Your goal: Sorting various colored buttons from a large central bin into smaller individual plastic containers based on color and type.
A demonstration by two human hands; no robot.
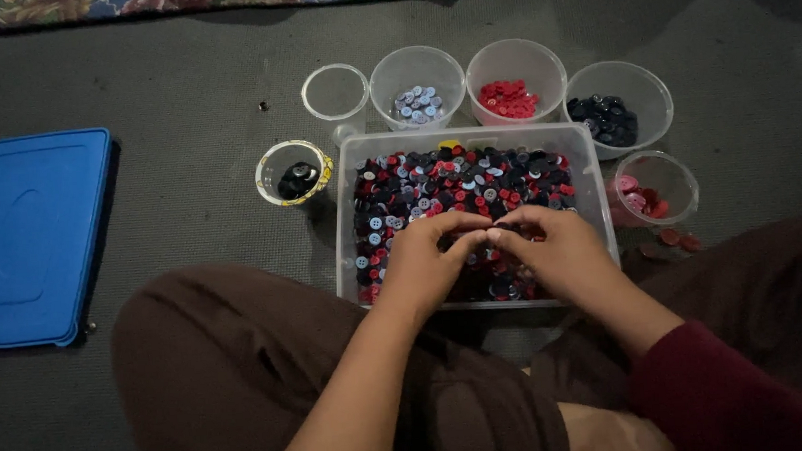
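Note:
A clear rectangular tub (593, 165) full of mixed red, dark and light blue buttons (454, 188) sits on the grey mat in front of me. My left hand (430, 261) and my right hand (553, 249) hover over its near half, fingertips meeting at the middle. The fingers of both hands pinch together around something small and dark, probably a button (502, 226); which hand holds it I cannot tell.
Behind the tub stand an empty clear cup (335, 92) and bowls of light blue buttons (417, 86), red buttons (515, 78) and dark buttons (619, 106). A yellow-rimmed cup (294, 172) stands left, a pink-button cup (655, 187) right. A blue lid (31, 238) lies far left.

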